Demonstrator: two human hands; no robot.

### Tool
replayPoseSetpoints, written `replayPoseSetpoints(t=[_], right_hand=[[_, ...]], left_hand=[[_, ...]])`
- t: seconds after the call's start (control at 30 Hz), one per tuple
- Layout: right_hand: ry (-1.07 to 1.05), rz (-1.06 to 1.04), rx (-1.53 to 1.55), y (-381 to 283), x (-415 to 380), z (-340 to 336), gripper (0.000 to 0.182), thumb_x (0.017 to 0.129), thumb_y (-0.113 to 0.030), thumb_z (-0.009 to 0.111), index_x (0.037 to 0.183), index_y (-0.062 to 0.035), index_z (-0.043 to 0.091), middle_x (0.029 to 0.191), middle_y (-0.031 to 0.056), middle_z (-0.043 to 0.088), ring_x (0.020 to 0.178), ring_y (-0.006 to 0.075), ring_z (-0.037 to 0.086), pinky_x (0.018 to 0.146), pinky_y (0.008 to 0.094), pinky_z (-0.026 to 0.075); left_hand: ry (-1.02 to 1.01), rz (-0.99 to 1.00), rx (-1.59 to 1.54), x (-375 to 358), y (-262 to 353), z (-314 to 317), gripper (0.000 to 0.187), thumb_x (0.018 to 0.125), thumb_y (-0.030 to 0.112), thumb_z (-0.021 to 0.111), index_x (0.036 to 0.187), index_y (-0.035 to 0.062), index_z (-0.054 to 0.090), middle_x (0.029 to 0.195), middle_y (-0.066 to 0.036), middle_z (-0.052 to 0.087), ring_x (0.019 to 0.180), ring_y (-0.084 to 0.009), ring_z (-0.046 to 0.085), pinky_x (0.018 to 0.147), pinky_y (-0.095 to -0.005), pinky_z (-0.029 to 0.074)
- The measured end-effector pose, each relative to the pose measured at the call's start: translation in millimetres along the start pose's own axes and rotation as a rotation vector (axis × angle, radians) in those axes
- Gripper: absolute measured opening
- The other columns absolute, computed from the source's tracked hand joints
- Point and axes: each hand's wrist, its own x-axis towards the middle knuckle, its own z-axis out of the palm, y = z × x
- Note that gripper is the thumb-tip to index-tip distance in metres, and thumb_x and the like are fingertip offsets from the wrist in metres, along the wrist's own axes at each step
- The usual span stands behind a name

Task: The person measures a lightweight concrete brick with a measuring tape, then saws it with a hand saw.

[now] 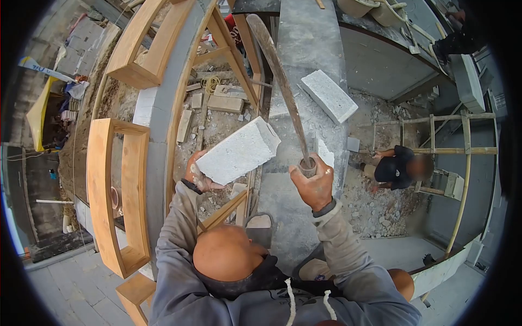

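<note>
A pale, rough-edged block (239,152) lies tilted in my left hand (197,175), whose fingers grip its lower left end. My right hand (316,185) is wrapped round the handle end of a long, worn blade (283,81), which points up and away from me. Just beyond my right hand, a small broken piece of block (324,152) rests on the grey plank (310,32). Farther along the plank lies another pale block (329,96), with crumbs and dust around it.
Wooden frames (100,195) stand at the left. Below on the right, a person in dark clothes (394,167) is among rubble, near a bamboo ladder (466,136). Buckets (356,7) sit at the upper right, near another person's dark-clothed leg (457,44). Someone in red (230,27) shows behind the timber.
</note>
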Motion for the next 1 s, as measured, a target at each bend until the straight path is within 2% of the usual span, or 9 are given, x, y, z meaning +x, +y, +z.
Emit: replayPoseSetpoints(t=[0.13,0.2,0.27,0.4,0.47,0.6,0.73,0.87,1.0], right_hand=[[0.09,-0.25,0.096,8,-6,4,0.017,0.075,-0.004,0.069,0.073,-0.004,0.053,0.055,0.0069,0.053,0.052,0.0108,0.056,0.051,0.0277,0.044],[0.069,-0.111,0.057,84,-18,35,0.013,0.075,-0.006,0.068,0.075,-0.002,0.055,0.058,0.0088,0.056,0.054,0.0132,0.058,0.053,0.0289,0.045],[-0.169,0.242,-0.37,144,-16,52,0.013,0.075,-0.008,0.067,0.077,0.0004,0.057,0.06,0.0104,0.059,0.057,0.0152,0.059,0.056,0.0297,0.046],[-0.229,0.234,-0.212,80,3,20,0.014,0.075,-0.009,0.066,0.078,0.0014,0.058,0.063,0.0115,0.061,0.059,0.0157,0.059,0.057,0.0308,0.046],[-0.084,0.015,0.048,29,6,7,0.013,0.074,-0.009,0.066,0.079,0.0005,0.058,0.064,0.0111,0.061,0.057,0.0146,0.056,0.056,0.0312,0.046],[0.033,-0.068,0.213,2,1,2,0.011,0.074,-0.007,0.066,0.078,-0.0005,0.058,0.064,0.0103,0.06,0.057,0.0125,0.054,0.056,0.0307,0.045],[-0.042,0.132,-0.166,127,-26,54,0.017,0.074,-0.016,0.065,0.079,-0.0009,0.06,0.068,0.0145,0.064,0.06,0.0255,0.061,0.059,0.0365,0.048],[-0.121,0.201,-0.232,80,-5,35,0.027,0.072,-0.025,0.062,0.082,-0.0003,0.062,0.076,0.0189,0.066,0.068,0.0413,0.062,0.063,0.0433,0.049],[0.069,-0.073,0.1,3,10,13,0.016,0.073,-0.012,0.066,0.079,0.0,0.056,0.066,0.0131,0.062,0.058,0.0203,0.061,0.057,0.0332,0.047]], left_hand=[[0.042,0.011,0.02,-2,0,2,0.065,0.084,0.055,0.044,0.129,0.0087,0.052,0.119,-0.016,0.061,0.1,-0.0403,0.064,0.071,-0.0664,0.052],[0.012,0.005,0.026,-5,3,4,0.065,0.084,0.055,0.044,0.129,0.0084,0.052,0.12,-0.016,0.061,0.1,-0.0404,0.064,0.07,-0.0657,0.052],[-0.035,0.002,0.045,-2,7,11,0.066,0.084,0.055,0.044,0.129,0.0081,0.052,0.12,-0.016,0.061,0.099,-0.0405,0.064,0.068,-0.065,0.053],[0.007,0.004,0.055,-5,0,3,0.064,0.08,0.056,0.049,0.125,0.0118,0.056,0.119,-0.017,0.06,0.099,-0.0413,0.063,0.065,-0.064,0.053],[0.006,-0.017,0.019,-1,1,2,0.063,0.08,0.056,0.049,0.125,0.0116,0.056,0.118,-0.017,0.061,0.098,-0.0413,0.063,0.065,-0.0632,0.053],[0.019,-0.005,0.045,2,0,-6,0.065,0.079,0.057,0.049,0.125,0.0111,0.056,0.117,-0.016,0.061,0.097,-0.0407,0.063,0.067,-0.0643,0.052],[0.101,0.027,0.098,-3,3,8,0.066,0.078,0.056,0.05,0.125,0.0105,0.056,0.116,-0.017,0.061,0.099,-0.0409,0.062,0.07,-0.0669,0.049],[0.003,-0.037,0.072,2,3,1,0.065,0.078,0.055,0.051,0.125,0.01,0.055,0.116,-0.017,0.061,0.098,-0.0418,0.063,0.071,-0.0678,0.049],[0.058,0.015,0.03,-1,1,4,0.068,0.079,0.058,0.048,0.124,0.0076,0.056,0.109,-0.016,0.065,0.09,-0.0388,0.067,0.061,-0.0579,0.057]])
